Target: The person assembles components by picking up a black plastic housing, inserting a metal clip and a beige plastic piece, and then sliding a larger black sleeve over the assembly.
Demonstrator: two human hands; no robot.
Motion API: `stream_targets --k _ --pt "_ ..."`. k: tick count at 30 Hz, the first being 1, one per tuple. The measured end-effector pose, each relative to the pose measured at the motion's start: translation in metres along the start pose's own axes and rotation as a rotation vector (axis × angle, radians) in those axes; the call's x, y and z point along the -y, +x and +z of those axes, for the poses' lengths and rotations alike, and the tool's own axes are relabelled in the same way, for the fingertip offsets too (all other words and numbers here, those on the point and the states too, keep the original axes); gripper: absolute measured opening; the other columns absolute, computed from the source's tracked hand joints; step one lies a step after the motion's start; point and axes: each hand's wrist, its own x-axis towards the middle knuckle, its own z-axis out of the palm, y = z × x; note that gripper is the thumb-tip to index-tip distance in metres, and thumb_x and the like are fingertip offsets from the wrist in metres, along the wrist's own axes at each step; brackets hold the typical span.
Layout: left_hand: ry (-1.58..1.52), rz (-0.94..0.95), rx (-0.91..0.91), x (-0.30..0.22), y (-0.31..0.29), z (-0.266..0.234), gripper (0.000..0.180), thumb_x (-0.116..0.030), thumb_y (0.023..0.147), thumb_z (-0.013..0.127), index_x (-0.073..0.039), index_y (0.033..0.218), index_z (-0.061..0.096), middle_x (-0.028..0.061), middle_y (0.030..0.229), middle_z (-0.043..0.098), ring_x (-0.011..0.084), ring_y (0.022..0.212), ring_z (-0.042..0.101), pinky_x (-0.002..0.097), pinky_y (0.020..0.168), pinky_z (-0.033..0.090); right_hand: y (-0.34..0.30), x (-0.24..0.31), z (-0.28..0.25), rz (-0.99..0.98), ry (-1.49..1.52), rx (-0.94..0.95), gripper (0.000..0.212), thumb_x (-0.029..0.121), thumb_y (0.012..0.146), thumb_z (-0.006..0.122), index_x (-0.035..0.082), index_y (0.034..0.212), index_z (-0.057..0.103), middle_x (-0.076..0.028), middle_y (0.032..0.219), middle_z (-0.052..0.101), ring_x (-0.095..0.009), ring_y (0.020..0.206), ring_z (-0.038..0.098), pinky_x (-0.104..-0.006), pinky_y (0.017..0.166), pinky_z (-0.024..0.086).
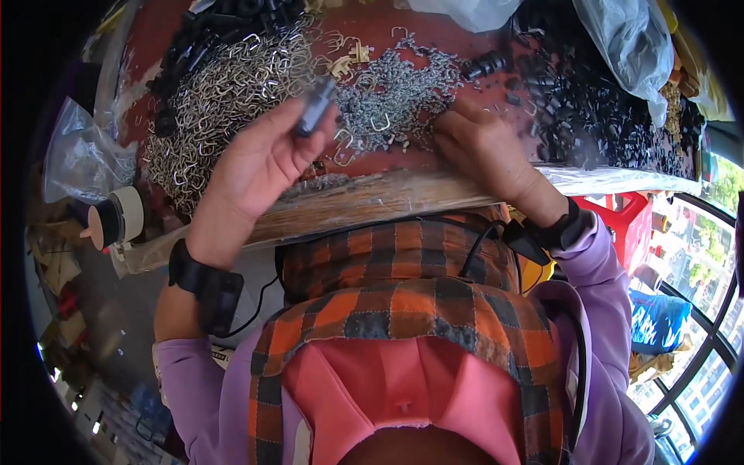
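Note:
My left hand [267,159] is raised above the near edge of the table, palm turned up. Its thumb and fingers close on a small dark grey block-shaped part [315,108] with a narrower upper end, slightly blurred. My right hand [482,143] rests at the right side of a heap of small silver metal parts [399,93]. Its fingers are curled and pressed together, and whatever they hold is hidden. Left of my left hand spreads a large pile of U-shaped metal shackles [213,101]. Small brass-coloured pieces [349,60] lie just beyond the grey part.
Black parts are heaped at the far left [225,27] and across the right side [589,108] of the red tabletop [364,161]. Clear plastic bags [632,46] hang over the far right. A worn wooden edge [372,198] borders the near side. A red plastic stool [624,221] stands right.

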Motion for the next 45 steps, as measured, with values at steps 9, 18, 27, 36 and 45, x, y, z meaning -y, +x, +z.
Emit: stream_targets --k 9,18,27,36,45 --pt "0.113 -0.166 0.061 0.026 0.005 0.007 0.025 -0.015 0.082 0.043 0.001 0.102 0.046 0.0127 0.094 0.054 0.0173 0.081 0.056 0.0230 0.065 0.048 0.003 0.003 0.001 -0.011 0.083 -0.062 0.006 0.004 0.068 0.054 0.003 0.073 0.052 -0.011 0.070 0.048 -0.030 0.061 0.051 -0.0361 0.054 0.041" --pt "0.240 -0.171 0.112 0.031 0.004 0.006 0.027 -0.016 0.083 0.043 0.000 0.105 0.045 0.0112 0.094 0.055 0.0161 0.078 0.056 0.0222 0.065 0.046 0.009 0.005 0.005 0.001 0.045 -0.005 0.006 0.004 0.068 0.054 0.002 0.072 0.052 -0.012 0.071 0.049 -0.029 0.062 0.051 -0.0349 0.055 0.041" --pt "0.263 -0.185 0.051 0.041 0.008 0.015 0.028 -0.015 0.084 0.043 0.000 0.107 0.044 0.0115 0.094 0.054 0.0175 0.078 0.057 0.0222 0.065 0.047 0.011 0.037 -0.025 0.003 0.341 -0.012 0.013 -0.001 0.066 0.057 0.000 0.077 0.052 -0.010 0.072 0.048 -0.025 0.061 0.051 -0.0302 0.053 0.041" --pt "0.204 -0.204 0.110 0.043 0.010 0.019 0.024 -0.014 0.083 0.044 0.000 0.102 0.048 0.0079 0.091 0.055 0.0172 0.078 0.057 0.0227 0.067 0.048 0.015 0.054 -0.019 -0.154 0.267 -0.062 0.015 -0.002 0.062 0.059 0.001 0.075 0.052 -0.010 0.069 0.047 -0.024 0.058 0.050 -0.0299 0.051 0.040" --pt "0.449 -0.135 0.056 0.046 0.007 0.020 0.022 -0.010 0.081 0.048 0.001 0.100 0.050 0.0067 0.090 0.055 0.0135 0.075 0.056 0.0225 0.067 0.048 0.020 0.059 -0.019 -0.090 0.262 0.064 0.015 -0.002 0.060 0.060 0.003 0.072 0.053 -0.009 0.066 0.045 -0.024 0.057 0.048 -0.0318 0.050 0.038"
